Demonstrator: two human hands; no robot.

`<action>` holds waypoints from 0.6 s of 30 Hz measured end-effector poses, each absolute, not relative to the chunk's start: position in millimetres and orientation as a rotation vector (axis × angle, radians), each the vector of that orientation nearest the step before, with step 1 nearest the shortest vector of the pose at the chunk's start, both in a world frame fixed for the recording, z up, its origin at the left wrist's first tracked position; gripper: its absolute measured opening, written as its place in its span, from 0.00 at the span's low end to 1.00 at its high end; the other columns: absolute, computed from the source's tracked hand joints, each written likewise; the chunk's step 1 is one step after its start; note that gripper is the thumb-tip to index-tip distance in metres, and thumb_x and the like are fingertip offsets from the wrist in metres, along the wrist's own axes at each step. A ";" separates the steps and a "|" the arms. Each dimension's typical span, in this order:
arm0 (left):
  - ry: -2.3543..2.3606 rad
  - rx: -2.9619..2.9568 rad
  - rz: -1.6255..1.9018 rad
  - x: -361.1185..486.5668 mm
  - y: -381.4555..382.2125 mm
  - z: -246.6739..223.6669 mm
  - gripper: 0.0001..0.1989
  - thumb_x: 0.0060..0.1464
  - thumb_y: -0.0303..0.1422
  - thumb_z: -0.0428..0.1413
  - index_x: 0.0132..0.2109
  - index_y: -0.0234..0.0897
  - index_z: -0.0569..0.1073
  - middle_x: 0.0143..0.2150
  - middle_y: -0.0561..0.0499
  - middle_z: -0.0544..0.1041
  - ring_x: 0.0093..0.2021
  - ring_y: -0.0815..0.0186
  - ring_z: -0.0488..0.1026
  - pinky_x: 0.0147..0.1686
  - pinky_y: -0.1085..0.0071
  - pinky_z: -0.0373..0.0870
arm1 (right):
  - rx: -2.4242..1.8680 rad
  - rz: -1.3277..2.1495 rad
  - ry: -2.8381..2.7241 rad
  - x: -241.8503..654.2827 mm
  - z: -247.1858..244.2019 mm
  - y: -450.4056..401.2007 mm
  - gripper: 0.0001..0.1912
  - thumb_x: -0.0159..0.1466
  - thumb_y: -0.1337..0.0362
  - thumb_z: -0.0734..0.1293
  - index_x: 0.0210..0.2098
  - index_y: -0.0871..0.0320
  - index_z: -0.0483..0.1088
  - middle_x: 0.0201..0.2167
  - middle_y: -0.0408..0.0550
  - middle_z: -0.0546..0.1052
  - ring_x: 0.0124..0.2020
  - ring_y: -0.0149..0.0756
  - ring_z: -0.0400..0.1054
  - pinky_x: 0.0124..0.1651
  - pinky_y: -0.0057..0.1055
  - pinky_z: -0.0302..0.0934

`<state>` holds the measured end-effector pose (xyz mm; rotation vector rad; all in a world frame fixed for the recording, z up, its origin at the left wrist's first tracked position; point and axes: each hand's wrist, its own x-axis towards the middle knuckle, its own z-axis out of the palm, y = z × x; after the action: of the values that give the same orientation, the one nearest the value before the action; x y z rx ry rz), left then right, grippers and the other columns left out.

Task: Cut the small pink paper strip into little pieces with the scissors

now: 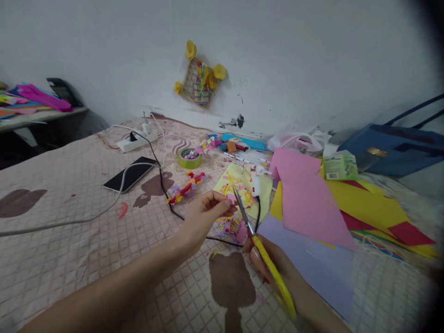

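Observation:
My left hand (208, 215) pinches a small piece of pink paper (231, 199) between thumb and fingers. In my right hand (268, 259) are yellow-handled scissors (265, 254), their blades pointing up and away toward the pink piece. The blades look nearly closed. Behind the hands lies a pale yellow sheet (265, 189) strewn with small yellow and pink paper cuttings (243, 196). More cuttings (229, 225) in pink, yellow and purple are heaped just below it. A hot glue gun (255, 184) with a black cord rests at the sheet's right side.
Pink sheet (305, 199), lilac sheet (312, 263) and yellow sheets (364, 203) spread on the right, near a blue handbag (398, 145). A phone (132, 175), tape roll (189, 158), power strip (137, 142) and crossing cables occupy the left. Red-and-pink paper pieces (187, 188) lie mid-table.

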<state>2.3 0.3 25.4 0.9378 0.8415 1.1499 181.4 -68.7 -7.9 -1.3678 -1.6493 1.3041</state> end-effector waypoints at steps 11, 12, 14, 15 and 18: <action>0.817 1.669 0.573 5.2 -13.4 8.3 0.09 0.48 0.36 0.57 0.27 0.35 0.69 0.23 0.55 0.69 0.24 0.73 0.63 0.24 0.77 0.58 | -1.424 0.987 -1.567 178.2 3.1 -54.1 0.09 0.55 0.57 0.66 0.28 0.56 0.66 0.25 0.43 0.71 0.27 0.35 0.66 0.29 0.30 0.62; 0.811 1.675 0.568 5.7 -14.9 8.0 0.10 0.48 0.36 0.57 0.27 0.35 0.69 0.23 0.55 0.70 0.25 0.72 0.63 0.24 0.77 0.58 | -1.446 1.000 -1.566 177.5 3.3 -54.1 0.09 0.54 0.58 0.66 0.27 0.56 0.66 0.24 0.43 0.71 0.26 0.35 0.67 0.29 0.30 0.62; 0.821 1.669 0.580 1.8 -17.8 9.7 0.08 0.48 0.36 0.57 0.28 0.35 0.70 0.24 0.54 0.71 0.25 0.72 0.64 0.24 0.77 0.59 | -1.493 0.993 -1.545 176.7 3.4 -53.9 0.09 0.52 0.57 0.66 0.26 0.56 0.66 0.22 0.42 0.72 0.24 0.35 0.67 0.28 0.31 0.63; 0.851 1.677 0.605 -4.1 -18.9 11.5 0.07 0.49 0.35 0.56 0.29 0.36 0.71 0.25 0.53 0.72 0.25 0.71 0.65 0.24 0.77 0.60 | -1.517 0.978 -1.530 176.9 3.2 -53.4 0.09 0.51 0.57 0.67 0.26 0.56 0.66 0.22 0.43 0.72 0.24 0.36 0.68 0.28 0.32 0.64; 1.089 1.749 0.757 -43.9 -17.0 17.2 0.06 0.50 0.34 0.54 0.34 0.38 0.73 0.28 0.51 0.75 0.28 0.69 0.69 0.27 0.75 0.63 | -1.562 0.969 -1.481 181.6 0.9 -50.7 0.10 0.48 0.56 0.68 0.25 0.56 0.69 0.22 0.45 0.75 0.26 0.40 0.70 0.31 0.34 0.67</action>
<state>-43.9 -17.0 17.2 1.7491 1.0892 0.7574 181.6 -50.7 0.9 -1.5616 -1.4809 0.9689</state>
